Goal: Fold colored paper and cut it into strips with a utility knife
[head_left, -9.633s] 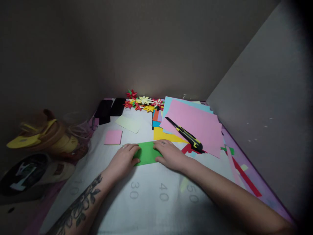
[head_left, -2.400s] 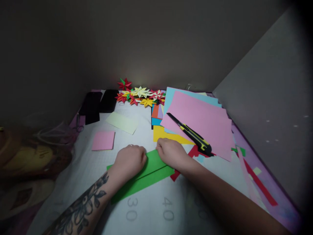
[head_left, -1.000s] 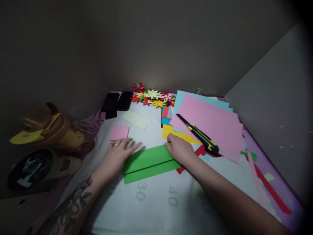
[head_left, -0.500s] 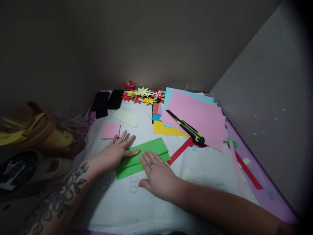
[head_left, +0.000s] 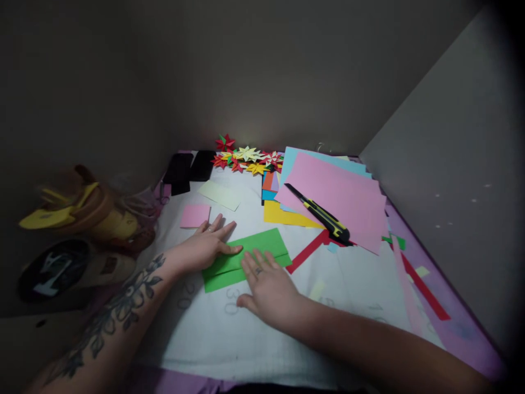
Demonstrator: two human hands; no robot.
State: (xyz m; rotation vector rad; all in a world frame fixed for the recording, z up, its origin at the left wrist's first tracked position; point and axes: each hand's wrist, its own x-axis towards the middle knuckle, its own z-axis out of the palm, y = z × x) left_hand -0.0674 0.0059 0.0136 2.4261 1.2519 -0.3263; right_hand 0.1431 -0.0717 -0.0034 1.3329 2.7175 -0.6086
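A folded green paper [head_left: 258, 244] lies on the white cloth, with a flap edge running along its length. My left hand [head_left: 207, 246] rests at its left end, fingers spread, thumb on the green sheet. My right hand [head_left: 268, 284] lies flat over the lower edge of the paper, fingers stretched out and thumb apart. Just beyond my left fingers is a small pink paper square [head_left: 194, 215], and a pale green slip [head_left: 219, 195] is behind it.
A black and yellow cutter [head_left: 322, 215] lies on pink sheets [head_left: 348, 191] at the back right. Folded paper stars [head_left: 246, 154] line the back. Red strips [head_left: 426, 290] lie right; a dark cap [head_left: 53, 271] is left.
The whole view has shifted slightly, so everything appears a little further right. Both hands remain on the green paper in nearly the same places.
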